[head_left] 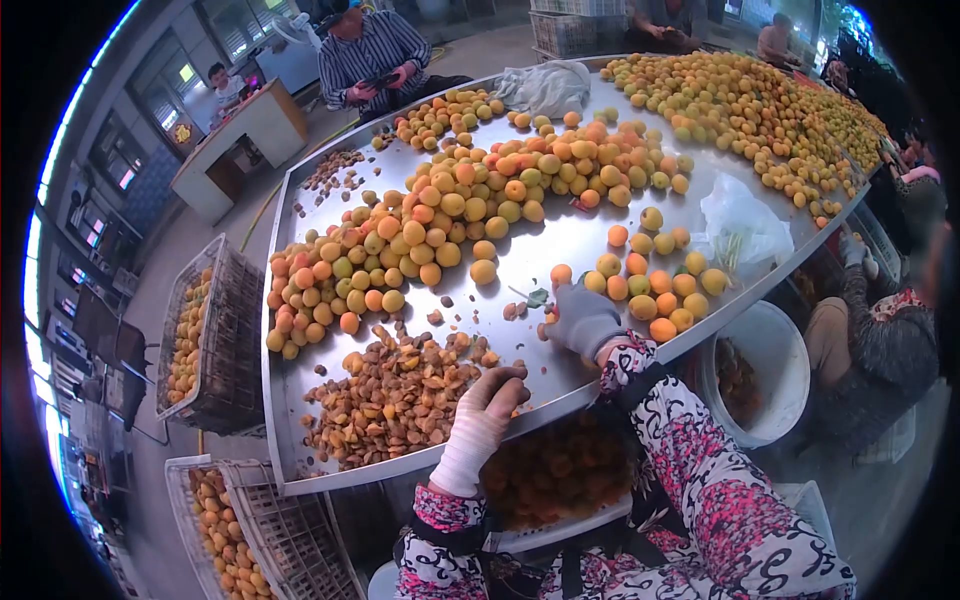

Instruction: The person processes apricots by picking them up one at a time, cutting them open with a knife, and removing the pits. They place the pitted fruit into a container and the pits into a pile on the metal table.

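My left hand (487, 408), its wrist wrapped in white, is at the near edge of the metal table. Its fingers are curled together; what they hold, if anything, cannot be made out. My right hand (583, 320), in a grey glove, is closed over the table, its grip hidden. A thin strip and a small green leaf (538, 298) show beside its fingers. Close by are one apricot (561, 274) and a loose group of apricots (664, 285). Left of my left hand lies a heap of brown-orange apricot pieces or pits (390, 400).
A long bank of apricots (430, 225) crosses the metal table (560, 385), with a larger pile (750, 110) behind. A plastic bag (745, 220) lies at right. A white bucket (790, 370) and crates (225, 350) stand beside the table. Other people work around it.
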The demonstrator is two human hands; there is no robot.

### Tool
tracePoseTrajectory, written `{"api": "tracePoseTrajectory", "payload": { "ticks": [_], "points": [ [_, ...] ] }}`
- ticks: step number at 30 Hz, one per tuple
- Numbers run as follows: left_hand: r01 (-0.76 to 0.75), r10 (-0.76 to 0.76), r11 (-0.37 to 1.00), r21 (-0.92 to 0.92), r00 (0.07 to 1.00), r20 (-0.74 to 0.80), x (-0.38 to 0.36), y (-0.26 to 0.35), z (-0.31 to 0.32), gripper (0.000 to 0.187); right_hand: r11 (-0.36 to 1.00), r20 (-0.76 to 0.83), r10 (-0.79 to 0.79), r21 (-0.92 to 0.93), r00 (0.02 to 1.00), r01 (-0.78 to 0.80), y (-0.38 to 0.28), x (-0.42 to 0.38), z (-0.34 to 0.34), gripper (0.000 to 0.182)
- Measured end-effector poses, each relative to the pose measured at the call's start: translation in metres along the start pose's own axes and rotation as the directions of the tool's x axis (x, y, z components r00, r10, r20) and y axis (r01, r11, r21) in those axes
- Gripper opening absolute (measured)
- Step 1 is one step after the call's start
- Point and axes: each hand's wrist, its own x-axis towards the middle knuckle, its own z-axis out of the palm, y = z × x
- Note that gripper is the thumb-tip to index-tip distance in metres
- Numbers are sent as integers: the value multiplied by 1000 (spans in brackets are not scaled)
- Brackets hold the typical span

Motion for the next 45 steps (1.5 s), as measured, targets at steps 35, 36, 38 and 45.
{"api": "tracePoseTrajectory", "payload": {
  "ticks": [35,36,38,45],
  "points": [
    [122,89,769,-628,952,294,18,-15,-17,60,452,-214,-414,796,885,403,-14,-79,-16,29],
    [116,84,777,-618,955,285,17,-14,-16,60,472,-215,-427,776,879,419,-15,-80,-16,29],
    [113,75,788,-605,958,275,15,-12,-15,60,479,-242,-447,749,861,459,-17,-81,-15,29],
    [27,84,831,-556,981,173,15,-12,-10,60,554,-103,-460,743,882,376,-21,-86,-19,32]
  ]
}}
